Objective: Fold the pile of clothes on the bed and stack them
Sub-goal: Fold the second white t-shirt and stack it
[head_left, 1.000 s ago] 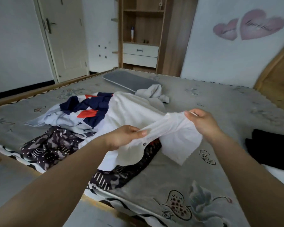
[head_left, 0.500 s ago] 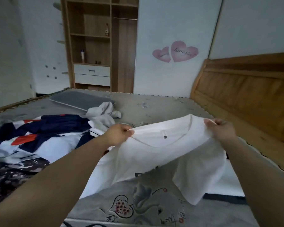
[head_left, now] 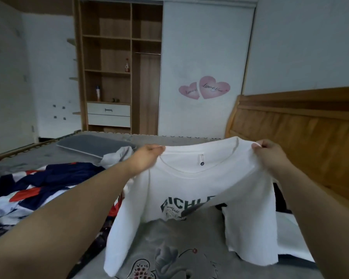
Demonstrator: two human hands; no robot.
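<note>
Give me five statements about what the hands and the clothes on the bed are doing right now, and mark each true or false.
1. Both the left hand and the right hand hold the white T-shirt by its shoulders. True.
2. The T-shirt lies folded flat on the bed. False: it is held up, spread open, sleeves hanging.
3. Dark lettering shows on the T-shirt's chest. True.
4. The navy, white and red garment hangs in the wardrobe. False: it lies crumpled on the bed, to the left.
5. The T-shirt's collar points toward the floor. False: the collar is at the top.
</note>
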